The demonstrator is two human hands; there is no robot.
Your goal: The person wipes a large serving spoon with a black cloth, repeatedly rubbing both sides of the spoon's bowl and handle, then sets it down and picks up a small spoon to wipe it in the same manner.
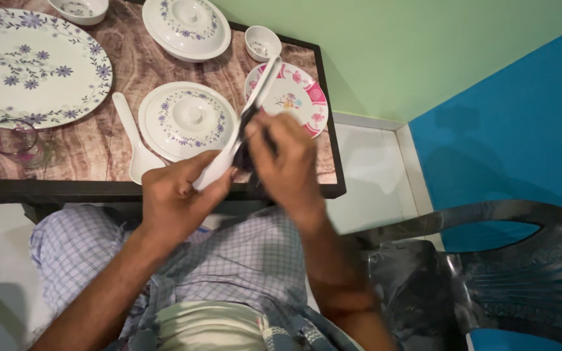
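Note:
My left hand (173, 195) grips the lower end of a long white serving spoon (260, 84), which slants up and to the right over the table's front edge. Pressed against the spoon's middle is a dark cloth (244, 153), held by my right hand (287, 162), which looks motion-blurred. Both hands hover above my lap, just in front of the table.
On the wood-patterned table (99, 149) stand two white lidded floral dishes (187, 118), a second white spoon (134, 146), a large floral plate (30, 62), a pink-rimmed plate (297, 97), small bowls (261, 42) and a glass (13, 140). A dark plastic chair (489, 273) stands at right.

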